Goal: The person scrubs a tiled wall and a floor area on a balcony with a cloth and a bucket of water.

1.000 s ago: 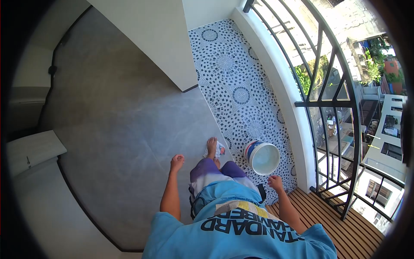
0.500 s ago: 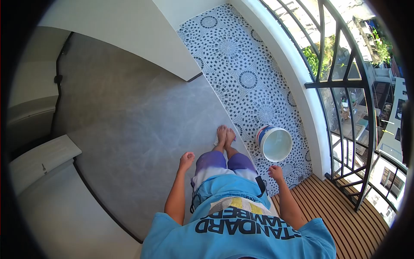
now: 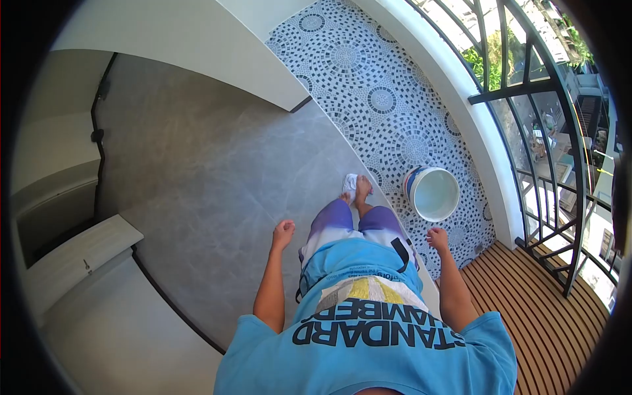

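My left hand (image 3: 283,234) hangs over the grey floor (image 3: 217,171), its fingers loosely curled and nothing seen in them. On the other side my right hand (image 3: 437,239) is held out just below a white bucket (image 3: 436,194), apart from it, fingers bent a little apart and empty. The bucket stands on the mosaic tiles, with pale liquid inside and a blue and red print on its side. A white cloth (image 3: 350,183) lies at my feet (image 3: 363,189), partly covered by one of them.
Black-and-white mosaic flooring (image 3: 382,99) runs along a white ledge (image 3: 454,118) with a black metal railing (image 3: 579,171). Wooden slats (image 3: 526,309) lie at the lower right. A white wall corner (image 3: 293,108) juts in above, and a white cabinet-like panel (image 3: 85,257) stands at left.
The view has shifted, and the bucket now appears higher and further right. My feet have moved apart in stance, with more of the white cloth showing. Both hands stay empty.
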{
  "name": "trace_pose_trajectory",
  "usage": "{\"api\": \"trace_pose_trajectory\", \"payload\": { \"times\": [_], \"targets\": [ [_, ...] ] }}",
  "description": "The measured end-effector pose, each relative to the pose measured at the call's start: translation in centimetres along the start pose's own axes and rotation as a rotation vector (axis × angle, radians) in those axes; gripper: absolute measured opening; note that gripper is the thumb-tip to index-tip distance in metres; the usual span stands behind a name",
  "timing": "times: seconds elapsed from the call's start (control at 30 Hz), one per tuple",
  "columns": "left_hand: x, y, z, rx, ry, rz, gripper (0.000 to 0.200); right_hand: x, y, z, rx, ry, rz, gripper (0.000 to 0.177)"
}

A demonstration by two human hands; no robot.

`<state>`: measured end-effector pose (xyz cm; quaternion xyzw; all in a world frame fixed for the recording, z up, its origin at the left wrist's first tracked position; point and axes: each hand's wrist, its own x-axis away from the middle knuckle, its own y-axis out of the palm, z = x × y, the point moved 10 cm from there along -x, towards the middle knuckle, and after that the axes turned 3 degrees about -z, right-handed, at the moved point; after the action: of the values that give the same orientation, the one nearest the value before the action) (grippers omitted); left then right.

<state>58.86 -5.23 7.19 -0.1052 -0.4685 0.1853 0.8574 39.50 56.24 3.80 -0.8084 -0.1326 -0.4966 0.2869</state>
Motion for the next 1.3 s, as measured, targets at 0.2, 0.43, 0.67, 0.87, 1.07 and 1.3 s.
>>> {"api": "trace_pose_trajectory", "payload": {
  "times": [0.2, 0.43, 0.67, 0.87, 1.07, 1.3],
  "targets": [
    [-1.2, 0.9, 1.0, 0.057, -0.001, -0.054, 0.025, 2.8, 0.6, 2.0, -0.071, 0.02, 0.033, 0.023],
    [-1.3, -1.7, -7.6, 0.061, 0.004, -0.118, 0.027, 6.2, 5.0, 1.7, -0.022, 0.0, 0.102, 0.023],
    [-1.3, -9.1, -21.8, 0.169, -0.269, -0.001, 0.022, 10.3, 14.1, -5.4, 0.083, -0.12, 0.034, 0.026],
    [-2.7, -10.8, -20.9, 0.173, -0.243, -0.027, 0.02, 12.9, 14.6, -8.5, 0.058, -0.234, 0.103, 0.03],
    [-5.5, -10.3, -13.2, 0.284, 0.001, -0.043, 0.024, 15.2, 16.0, -7.3, 0.138, -0.231, 0.108, 0.03],
    [-6.8, -9.5, -13.6, 0.225, 0.058, -0.094, 0.026, 16.6, 20.1, -6.8, 0.37, -0.228, 0.023, 0.034]
  ]
}}
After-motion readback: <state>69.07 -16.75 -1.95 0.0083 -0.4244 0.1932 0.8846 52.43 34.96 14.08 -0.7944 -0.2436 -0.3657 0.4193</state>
